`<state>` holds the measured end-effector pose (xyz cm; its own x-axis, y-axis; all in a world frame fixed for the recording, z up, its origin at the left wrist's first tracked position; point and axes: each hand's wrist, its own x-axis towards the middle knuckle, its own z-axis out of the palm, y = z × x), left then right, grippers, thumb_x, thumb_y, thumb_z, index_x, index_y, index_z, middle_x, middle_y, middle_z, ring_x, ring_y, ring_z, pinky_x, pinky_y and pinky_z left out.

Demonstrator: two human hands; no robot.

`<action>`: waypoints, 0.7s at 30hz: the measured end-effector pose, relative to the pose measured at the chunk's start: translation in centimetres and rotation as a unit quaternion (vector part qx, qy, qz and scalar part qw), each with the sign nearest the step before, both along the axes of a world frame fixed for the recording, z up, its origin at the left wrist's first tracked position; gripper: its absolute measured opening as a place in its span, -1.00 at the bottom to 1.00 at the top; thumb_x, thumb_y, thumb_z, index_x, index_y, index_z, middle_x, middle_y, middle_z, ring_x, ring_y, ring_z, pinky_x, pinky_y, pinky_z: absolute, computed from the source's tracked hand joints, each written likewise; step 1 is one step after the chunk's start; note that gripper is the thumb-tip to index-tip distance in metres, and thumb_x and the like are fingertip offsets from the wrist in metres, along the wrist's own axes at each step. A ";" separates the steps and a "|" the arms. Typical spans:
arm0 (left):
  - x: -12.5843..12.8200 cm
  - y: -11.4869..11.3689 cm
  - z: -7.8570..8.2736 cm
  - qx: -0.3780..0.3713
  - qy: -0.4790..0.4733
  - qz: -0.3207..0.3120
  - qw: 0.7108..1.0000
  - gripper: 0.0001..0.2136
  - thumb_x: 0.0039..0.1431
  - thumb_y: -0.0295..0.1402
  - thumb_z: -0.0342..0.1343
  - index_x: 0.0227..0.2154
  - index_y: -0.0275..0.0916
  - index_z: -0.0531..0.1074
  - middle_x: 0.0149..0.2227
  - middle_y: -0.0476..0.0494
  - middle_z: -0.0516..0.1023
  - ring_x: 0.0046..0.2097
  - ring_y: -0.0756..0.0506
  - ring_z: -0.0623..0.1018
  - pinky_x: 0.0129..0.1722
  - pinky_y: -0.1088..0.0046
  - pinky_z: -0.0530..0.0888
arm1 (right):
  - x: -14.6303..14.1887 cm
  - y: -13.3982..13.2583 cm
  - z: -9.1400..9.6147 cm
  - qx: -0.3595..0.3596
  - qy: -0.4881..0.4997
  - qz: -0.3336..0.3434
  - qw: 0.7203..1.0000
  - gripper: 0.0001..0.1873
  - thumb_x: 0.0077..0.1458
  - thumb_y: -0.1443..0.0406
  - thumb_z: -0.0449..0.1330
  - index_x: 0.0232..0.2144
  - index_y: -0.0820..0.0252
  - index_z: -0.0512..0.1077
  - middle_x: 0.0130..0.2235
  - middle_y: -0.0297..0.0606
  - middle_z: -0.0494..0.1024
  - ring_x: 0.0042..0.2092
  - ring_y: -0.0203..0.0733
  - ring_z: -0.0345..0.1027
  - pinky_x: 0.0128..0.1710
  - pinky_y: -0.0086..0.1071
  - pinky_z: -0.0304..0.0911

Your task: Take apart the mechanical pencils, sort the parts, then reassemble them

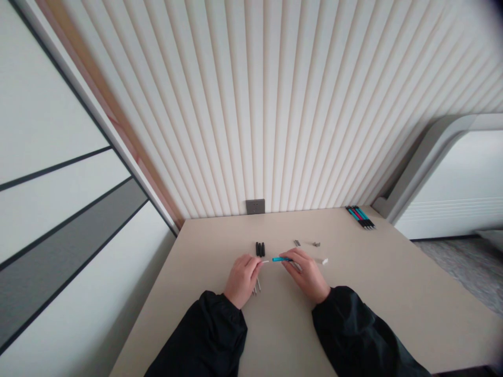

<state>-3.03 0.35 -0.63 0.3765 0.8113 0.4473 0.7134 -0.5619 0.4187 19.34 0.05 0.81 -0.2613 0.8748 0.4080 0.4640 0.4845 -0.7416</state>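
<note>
My left hand (241, 278) pinches a thin whitish pen refill (266, 261), its tip pointing right. Facing it across a small gap is a blue pen barrel (278, 259), held between the fingers of my right hand (307, 275). The refill and the barrel are nearly in line and do not touch. Just beyond my left hand lie several black pen grips (260, 249) side by side. Thin refills (258, 285) lie partly hidden beside my left hand. Small white parts (324, 261) rest to the right of my right hand.
Small grey metal pieces (297, 243) and another little cluster of metal parts (316, 244) lie farther back. Several pens (360, 218) with blue, red and black bodies sit at the table's (188, 272) far right corner. A ribbed wall with a socket (255, 206) bounds the back.
</note>
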 end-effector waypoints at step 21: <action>-0.2 0.2 0.0 0.050 0.038 -0.031 0.998 -0.80 0.30 -0.41 -0.02 -0.13 -0.19 0.47 -0.32 -0.14 0.47 -0.26 -0.11 0.47 -0.24 0.31 0.45 | -0.1 0.3 -1.3 0.027 -0.050 0.002 0.998 -0.77 0.21 0.24 0.10 -0.18 0.06 0.54 -0.26 -0.19 0.49 -0.22 -0.13 0.39 -0.17 -0.27 0.33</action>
<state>-3.23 0.50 -0.65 0.4610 0.7381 0.4926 0.7031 -0.6425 0.3047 19.27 0.33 -0.50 -0.3062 0.8509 0.4269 0.5318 0.5248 -0.6647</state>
